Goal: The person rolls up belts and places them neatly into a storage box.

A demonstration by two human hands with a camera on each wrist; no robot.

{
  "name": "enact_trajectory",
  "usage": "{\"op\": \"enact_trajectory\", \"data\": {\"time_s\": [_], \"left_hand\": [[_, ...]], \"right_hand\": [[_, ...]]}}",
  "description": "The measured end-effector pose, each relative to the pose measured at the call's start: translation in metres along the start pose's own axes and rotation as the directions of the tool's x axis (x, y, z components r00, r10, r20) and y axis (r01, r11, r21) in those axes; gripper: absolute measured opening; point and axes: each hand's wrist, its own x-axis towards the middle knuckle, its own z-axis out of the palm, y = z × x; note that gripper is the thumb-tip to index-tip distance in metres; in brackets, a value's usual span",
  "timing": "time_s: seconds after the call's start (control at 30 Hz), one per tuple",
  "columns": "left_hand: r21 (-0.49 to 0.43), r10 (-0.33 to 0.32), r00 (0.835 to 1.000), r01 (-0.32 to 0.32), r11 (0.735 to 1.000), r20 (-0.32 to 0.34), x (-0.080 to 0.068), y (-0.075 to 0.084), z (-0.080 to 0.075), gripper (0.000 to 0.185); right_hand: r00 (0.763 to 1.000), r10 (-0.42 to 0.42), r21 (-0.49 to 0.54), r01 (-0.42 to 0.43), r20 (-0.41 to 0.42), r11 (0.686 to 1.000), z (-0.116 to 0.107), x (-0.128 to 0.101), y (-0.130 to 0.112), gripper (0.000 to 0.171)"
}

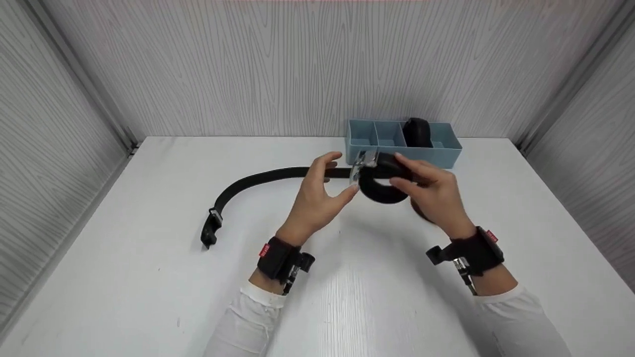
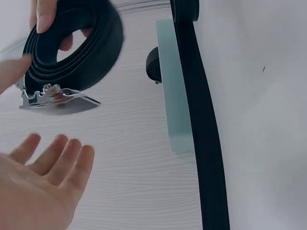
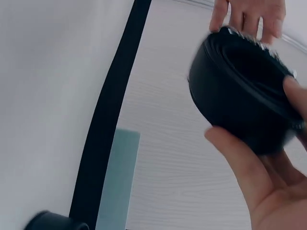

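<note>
A black belt rolled into a coil (image 1: pixel 384 191), with a silver buckle (image 1: pixel 358 167) on its left side, is held above the white table (image 1: pixel 347 297). My right hand (image 1: pixel 416 182) grips the coil, thumb in its hollow and fingers over the top; the right wrist view shows the coil (image 3: pixel 240 91) pinched between thumb and fingers (image 3: pixel 235 153). My left hand (image 1: pixel 322 196) is open beside the buckle, and in the left wrist view its fingers (image 2: pixel 62 158) lie straight just below the buckle (image 2: pixel 57 100). A second black belt (image 1: pixel 268 177) lies unrolled on the table behind my left hand.
A light blue divided box (image 1: pixel 436 151) stands at the back of the table, and another rolled black belt (image 1: pixel 416 131) sits in one of its compartments. The unrolled belt's buckle end (image 1: pixel 211 230) lies at the left. Grey panelled walls close in three sides.
</note>
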Motion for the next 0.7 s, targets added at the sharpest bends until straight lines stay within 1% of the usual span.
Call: {"op": "enact_trajectory", "data": {"time_s": [0.07, 0.13, 0.2, 0.23, 0.27, 0.33, 0.4, 0.5, 0.57, 0.6, 0.67, 0.7], "left_hand": [[0.083, 0.021, 0.999, -0.019, 0.996, -0.032, -0.001, -0.003, 0.004, 0.064], [0.205, 0.035, 0.999, -0.027, 0.978, -0.034, -0.002, -0.006, 0.008, 0.058], [0.322, 0.030, 0.999, -0.025, 0.946, -0.011, -0.004, -0.009, 0.012, 0.054], [0.367, 0.021, 1.000, -0.022, 0.930, 0.006, -0.005, -0.010, 0.014, 0.053], [0.398, 0.009, 1.000, -0.018, 0.917, 0.026, -0.006, -0.011, 0.017, 0.052], [0.420, -0.021, 0.998, -0.009, 0.908, 0.066, -0.008, -0.011, 0.022, 0.052], [0.416, -0.047, 0.994, 0.003, 0.909, 0.095, -0.010, -0.011, 0.026, 0.052], [0.398, -0.069, 0.991, 0.016, 0.917, 0.119, -0.014, -0.009, 0.030, 0.052], [0.394, -0.079, 0.988, 0.022, 0.919, 0.129, -0.016, -0.008, 0.032, 0.051], [0.394, -0.082, 0.988, 0.023, 0.919, 0.134, -0.018, -0.007, 0.033, 0.051], [0.394, -0.087, 0.986, 0.024, 0.919, 0.142, -0.021, -0.007, 0.034, 0.051], [0.393, -0.090, 0.985, 0.025, 0.919, 0.146, -0.023, -0.006, 0.034, 0.051]], "right_hand": [[0.994, 0.004, -0.002, -0.005, -0.106, 1.000, -0.012, 0.008, 0.006, 0.047], [0.978, 0.022, -0.027, -0.028, -0.208, 0.999, -0.027, 0.018, 0.015, 0.046], [0.955, 0.056, -0.067, -0.079, -0.290, 0.995, -0.045, 0.028, 0.025, 0.044], [0.941, 0.079, -0.087, -0.114, -0.328, 0.990, -0.055, 0.033, 0.031, 0.043], [0.926, 0.103, -0.109, -0.152, -0.362, 0.982, -0.065, 0.038, 0.037, 0.042], [0.897, 0.141, -0.164, -0.228, -0.419, 0.960, -0.084, 0.048, 0.050, 0.042], [0.868, 0.174, -0.240, -0.313, -0.465, 0.919, -0.101, 0.058, 0.062, 0.043], [0.836, 0.239, -0.319, -0.430, -0.494, 0.844, -0.118, 0.068, 0.078, 0.046], [0.820, 0.303, -0.345, -0.498, -0.486, 0.795, -0.123, 0.070, 0.088, 0.048], [0.814, 0.335, -0.348, -0.524, -0.475, 0.778, -0.124, 0.071, 0.092, 0.049], [0.804, 0.380, -0.357, -0.558, -0.457, 0.749, -0.122, 0.070, 0.100, 0.050], [0.803, 0.393, -0.368, -0.566, -0.449, 0.738, -0.120, 0.069, 0.104, 0.050]]}}
